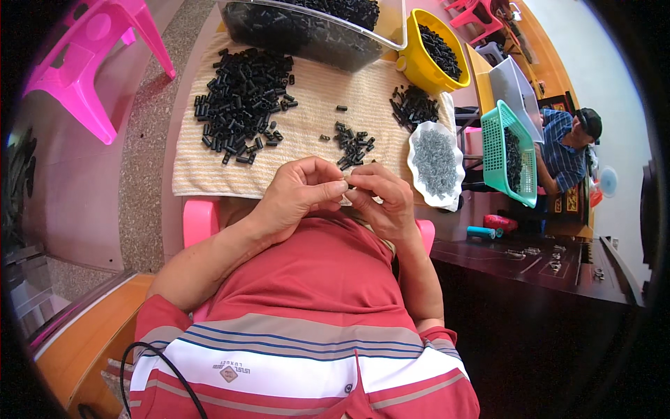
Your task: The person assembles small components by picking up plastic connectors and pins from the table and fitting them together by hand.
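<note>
At the towel's front edge, my left hand (300,192) and my right hand (385,199) meet, each with thumb and index finger pinched together. Between the fingertips is a tiny piece, mostly hidden; its kind cannot be made out. Just beyond them lies a small heap of short black pieces (354,145). A larger pile of black cylinders (244,98) spreads at the far left. Thin black pieces (413,107) are heaped at the far right. Beside my right hand stands a white scalloped dish (457,171) full of small shiny grey pieces.
A striped towel (314,91) covers the table. At its far side stand a clear tub (363,59) and a yellow basket (412,66), both holding black parts. To the right, a person (569,143) sits behind a green basket (497,150). A pink stool (87,77) stands left.
</note>
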### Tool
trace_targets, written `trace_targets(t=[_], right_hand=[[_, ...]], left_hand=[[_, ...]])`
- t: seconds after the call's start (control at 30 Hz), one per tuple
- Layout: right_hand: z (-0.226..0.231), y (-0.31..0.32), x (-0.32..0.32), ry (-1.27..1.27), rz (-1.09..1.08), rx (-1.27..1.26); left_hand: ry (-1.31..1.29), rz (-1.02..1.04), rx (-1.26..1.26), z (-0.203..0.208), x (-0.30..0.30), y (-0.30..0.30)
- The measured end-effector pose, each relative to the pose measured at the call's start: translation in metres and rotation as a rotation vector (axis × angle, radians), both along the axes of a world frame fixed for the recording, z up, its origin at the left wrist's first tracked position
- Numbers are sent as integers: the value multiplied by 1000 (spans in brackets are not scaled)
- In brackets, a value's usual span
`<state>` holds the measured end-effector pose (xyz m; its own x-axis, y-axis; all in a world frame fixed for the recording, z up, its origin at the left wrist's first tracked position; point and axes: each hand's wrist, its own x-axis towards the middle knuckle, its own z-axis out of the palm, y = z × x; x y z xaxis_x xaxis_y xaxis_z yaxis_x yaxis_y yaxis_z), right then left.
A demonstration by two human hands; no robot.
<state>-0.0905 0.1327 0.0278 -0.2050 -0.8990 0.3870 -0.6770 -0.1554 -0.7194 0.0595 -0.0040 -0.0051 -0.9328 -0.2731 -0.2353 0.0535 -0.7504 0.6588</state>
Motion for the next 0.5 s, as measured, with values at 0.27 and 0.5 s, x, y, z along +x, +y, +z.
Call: trace_targets(t=[0.27,0.5], right_hand=[[2,4,4,-135,-36,75],[7,11,1,-116,-9,135]], left_hand=[[16,0,-30,-1,1,1],[-9,-28,-63,-2,2,3]])
